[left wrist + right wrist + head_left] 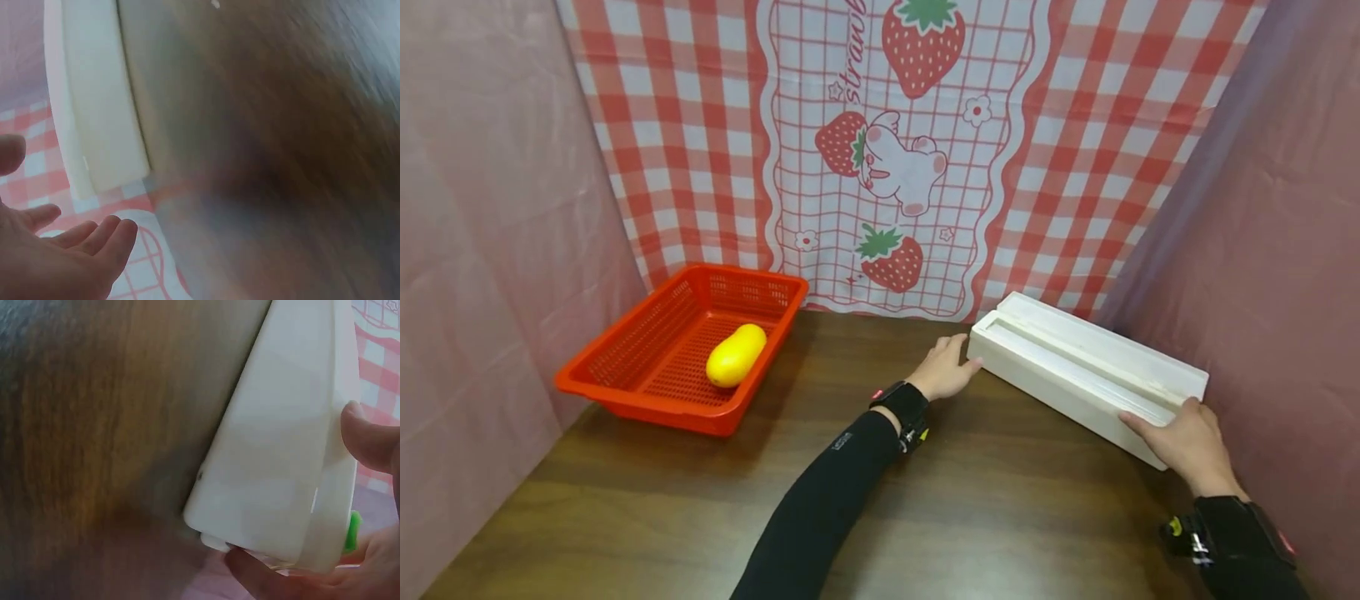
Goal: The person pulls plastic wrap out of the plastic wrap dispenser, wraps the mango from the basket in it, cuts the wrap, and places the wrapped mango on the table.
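A long white box (1051, 383), shaped like a cling film dispenser, lies slantwise at the right of the table. Its lid (1112, 342) stands raised along the back, and a pale lengthwise trough shows inside. My right hand (1191, 446) grips the near right end, thumb over the top edge and fingers round the end, as the right wrist view also shows. Beside the far left end is my left hand (943, 371), fingers loosely extended. In the left wrist view that hand (69, 262) appears apart from the box (100, 94). A small green part (352, 532) shows near my right fingers.
On the left of the wooden table (850, 508) stands a red-orange plastic basket (662, 408) holding a yellow oblong fruit or vegetable (736, 356). A checked strawberry cloth (700, 150) hangs behind. Pink curtains (1247, 250) close in both sides, the right one close to the box.
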The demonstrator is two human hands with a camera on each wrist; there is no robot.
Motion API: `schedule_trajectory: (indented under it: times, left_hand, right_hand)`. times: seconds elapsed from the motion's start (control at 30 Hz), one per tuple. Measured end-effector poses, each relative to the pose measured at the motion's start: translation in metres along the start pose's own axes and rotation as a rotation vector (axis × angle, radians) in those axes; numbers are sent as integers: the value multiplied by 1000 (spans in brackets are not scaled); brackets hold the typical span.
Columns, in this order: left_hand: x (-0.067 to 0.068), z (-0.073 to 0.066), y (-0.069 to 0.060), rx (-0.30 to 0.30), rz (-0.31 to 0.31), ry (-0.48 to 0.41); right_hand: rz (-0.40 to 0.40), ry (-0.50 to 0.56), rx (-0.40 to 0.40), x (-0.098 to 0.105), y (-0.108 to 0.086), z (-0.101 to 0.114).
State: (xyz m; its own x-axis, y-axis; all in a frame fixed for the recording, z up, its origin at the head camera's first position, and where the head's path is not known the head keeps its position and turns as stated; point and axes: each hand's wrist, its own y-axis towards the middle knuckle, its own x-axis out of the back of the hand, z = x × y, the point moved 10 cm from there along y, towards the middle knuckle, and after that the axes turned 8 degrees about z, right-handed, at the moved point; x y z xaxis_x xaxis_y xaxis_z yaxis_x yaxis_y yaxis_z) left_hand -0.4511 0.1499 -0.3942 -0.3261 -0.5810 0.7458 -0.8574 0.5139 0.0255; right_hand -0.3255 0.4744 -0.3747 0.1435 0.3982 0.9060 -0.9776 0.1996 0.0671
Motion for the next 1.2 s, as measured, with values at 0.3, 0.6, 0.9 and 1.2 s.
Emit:
schedule_trajectory:
  times: [0.3, 0.6, 0.9, 1.2]
  left_hand:
    - [10, 10, 1, 20, 15, -6]
    - [11, 22, 4, 9, -18, -44]
    - [24, 33, -4, -10, -54, -117]
    - [39, 68, -18, 141, -69, 47]
  right_hand:
    - [-45, -74, 84, 2, 5, 5]
    - [-32, -36, 181, -8, 5, 17]
    - [11, 1, 231, -23, 14, 42]
    - [69, 29, 302, -44, 24, 81]
